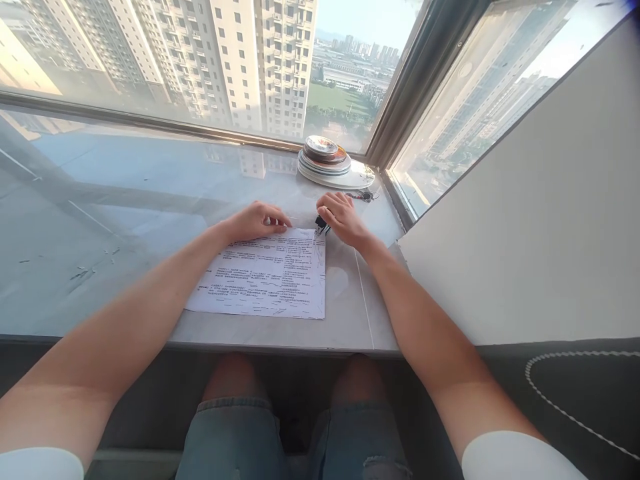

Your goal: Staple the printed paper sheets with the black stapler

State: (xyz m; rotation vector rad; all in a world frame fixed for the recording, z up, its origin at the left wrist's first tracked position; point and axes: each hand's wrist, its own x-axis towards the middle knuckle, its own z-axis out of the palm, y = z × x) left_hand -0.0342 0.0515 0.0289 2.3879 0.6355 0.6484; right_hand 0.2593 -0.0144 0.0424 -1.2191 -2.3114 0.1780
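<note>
Printed sheets of paper (260, 280) lie flat near the front edge of a grey marble-look ledge, with handwritten marks among the printed lines. My left hand (257, 221) rests over their top edge, its fingers bent and holding the paper there. At the top right corner, my right hand (343, 217) is closed around a small black stapler (321, 224). The stapler's metal end meets the paper's corner; most of its body is hidden by my fingers. Whether staples are in the corner cannot be made out.
Stacked plates (325, 163) stand by the window corner, with a beaded cord (367, 196) in front. Small dark slivers (83, 273) are scattered on the ledge at left. A white wall (545, 220) borders the right side. My knees are below the ledge's front edge.
</note>
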